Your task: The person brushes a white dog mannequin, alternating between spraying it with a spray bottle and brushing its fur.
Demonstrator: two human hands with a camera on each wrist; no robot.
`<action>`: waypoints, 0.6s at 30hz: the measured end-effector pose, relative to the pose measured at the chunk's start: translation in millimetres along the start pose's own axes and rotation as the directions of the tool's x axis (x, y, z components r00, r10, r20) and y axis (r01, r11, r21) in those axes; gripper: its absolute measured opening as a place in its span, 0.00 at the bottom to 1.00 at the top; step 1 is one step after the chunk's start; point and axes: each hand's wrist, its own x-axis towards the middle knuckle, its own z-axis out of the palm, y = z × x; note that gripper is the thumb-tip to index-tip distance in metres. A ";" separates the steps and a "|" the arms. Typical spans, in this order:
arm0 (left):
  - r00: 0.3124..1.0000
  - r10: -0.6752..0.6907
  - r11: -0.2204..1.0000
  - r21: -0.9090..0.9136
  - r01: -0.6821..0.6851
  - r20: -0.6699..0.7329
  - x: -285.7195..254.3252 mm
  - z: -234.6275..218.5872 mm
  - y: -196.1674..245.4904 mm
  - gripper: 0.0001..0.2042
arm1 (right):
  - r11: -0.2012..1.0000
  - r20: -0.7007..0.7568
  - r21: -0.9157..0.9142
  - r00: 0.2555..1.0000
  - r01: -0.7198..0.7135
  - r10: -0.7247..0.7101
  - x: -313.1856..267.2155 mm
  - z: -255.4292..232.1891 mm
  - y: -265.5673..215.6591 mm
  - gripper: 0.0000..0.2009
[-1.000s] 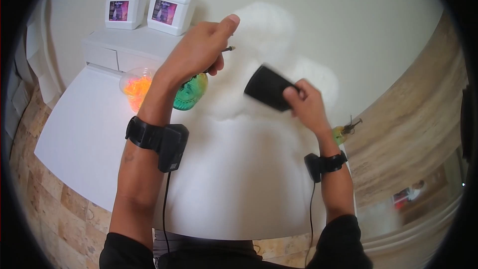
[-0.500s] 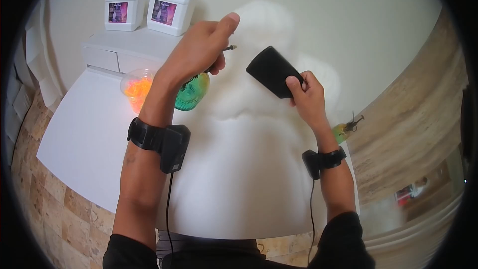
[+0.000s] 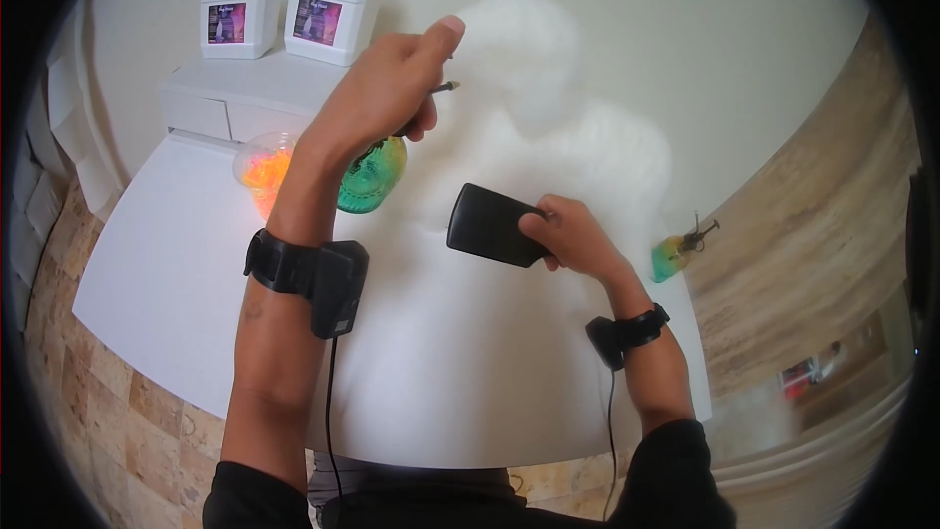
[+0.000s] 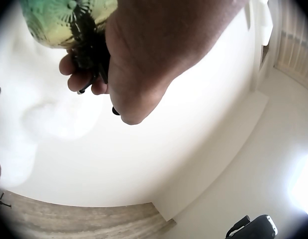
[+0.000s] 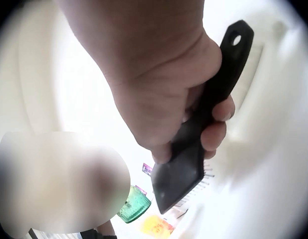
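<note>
The fingers of the right hand are wrapped about the handle of a black paddle brush, with the thumb laid along its back; bristles are shown on the far face in the right wrist view. The brush is held above the worktop, its broad end directed toward the left hand. It is judged light and stiff, and best gripped low on the handle, clear of the bristles. The left fingers are curled round the black sprayer of a green-and-yellow bottle; whether the bottle is lifted cannot be told. Its ridged wall is probably glass: heavier, fragile, slippery if wet, and more safely held at the body or neck. Farther out, a clear cup with orange contents is placed to the left, a second spray bottle at the right edge, and two white jugs on a drawer unit behind.
</note>
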 end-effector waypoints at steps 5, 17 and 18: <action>1.000 -0.006 1.000 -0.006 0.006 -0.012 -0.9 1.2 1.7 0.31 | 0.946 -0.133 0.299 0.987 0.122 -0.085 -8.9 -25.3 -26.8 0.19; 1.000 -0.008 1.000 -0.011 0.008 0.004 -2.8 3.2 3.3 0.31 | 0.925 -0.581 0.082 0.772 0.371 -0.258 16.6 -31.0 -28.6 0.24; 1.000 -0.005 1.000 -0.017 0.005 0.003 -2.9 3.2 3.1 0.31 | 0.925 -0.580 0.081 0.773 0.371 -0.259 16.0 -28.4 -26.2 0.24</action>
